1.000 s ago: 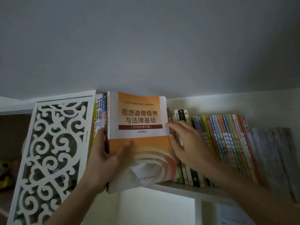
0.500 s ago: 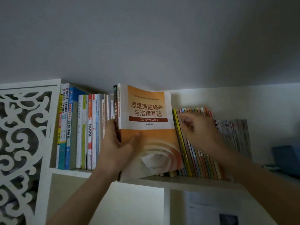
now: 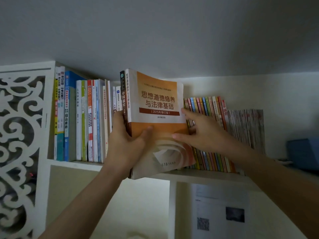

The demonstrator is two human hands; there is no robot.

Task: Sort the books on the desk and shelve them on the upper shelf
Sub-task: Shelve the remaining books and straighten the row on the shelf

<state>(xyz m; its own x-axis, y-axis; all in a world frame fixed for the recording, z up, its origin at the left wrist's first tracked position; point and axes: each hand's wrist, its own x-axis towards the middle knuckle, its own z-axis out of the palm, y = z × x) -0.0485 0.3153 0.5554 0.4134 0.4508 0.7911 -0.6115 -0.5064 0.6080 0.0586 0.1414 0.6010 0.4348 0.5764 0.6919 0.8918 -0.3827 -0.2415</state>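
Since the earlier frame my right hand (image 3: 202, 133) moved onto the orange-and-white paperback book (image 3: 158, 118), fingers straight; my left hand (image 3: 126, 145) gripped it and a dark book on the white upper shelf (image 3: 207, 174).

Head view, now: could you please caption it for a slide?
Left hand grips orange textbook at the upper shelf; right hand touches it.

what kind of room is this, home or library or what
Probably a home study or bedroom corner, not a library: a white upper shelf packed with textbooks and thin booklets, a carved white side panel, and a printed sheet stuck on the wall below.
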